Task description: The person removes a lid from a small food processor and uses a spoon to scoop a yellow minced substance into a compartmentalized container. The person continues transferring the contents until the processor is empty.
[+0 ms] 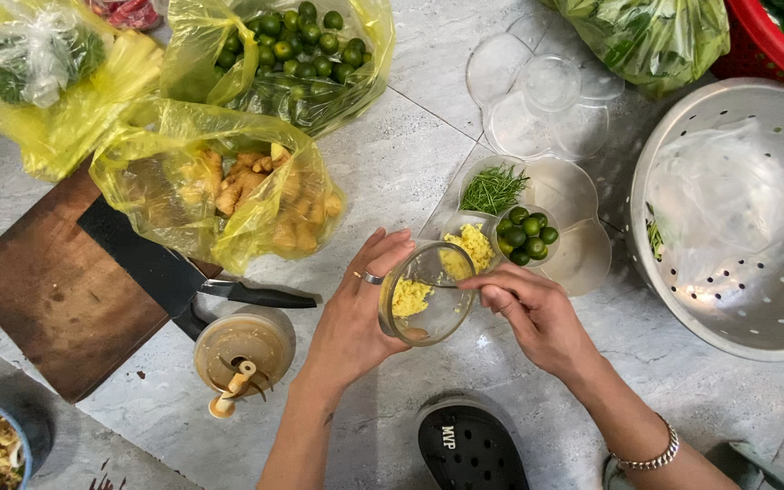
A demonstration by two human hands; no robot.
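Chopper bowl (426,292): clear round plastic tub, tipped on its side, held up just above the sectioned tray, mouth toward the right
Contents: minced yellow ginger (409,296), damp-looking clump stuck to the lower wall, more already heaped in one tray cup (472,243)
Left hand (356,313): grip wrapped round the bowl's back wall, fingers spread over the rim, ring on one finger, closed firmly on the bowl
Right hand (537,313): fingertips pinched together at the bowl's open edge, reaching inside; couldn't tell if anything was between them
Handling guess: probably light, stiff, smooth and a bit slippery when wet, likely to crack if dropped on stone; best held by the curved outer wall, same as the left hand
Sectioned tray (583,263): thin clear plastic, flimsy-looking, cups holding green herb shreds (494,188) and small green limes (526,236), two cups bare
Surface: grey stone floor (392,154), not a table, sandalled foot (469,445) just below the hands
Left side: chopper blade base (242,349) near the left wrist, black cleaver (170,268) on a wooden board (56,295), handle pointing toward the hands
Above: yellow bags of ginger root (229,195) and limes (297,50), stack of clear lids (546,95)
Right side: big metal colander (773,299) just beside the tray's edge
Open room: tight round the tray, bare floor mostly between the two forearms and up past the ginger bag
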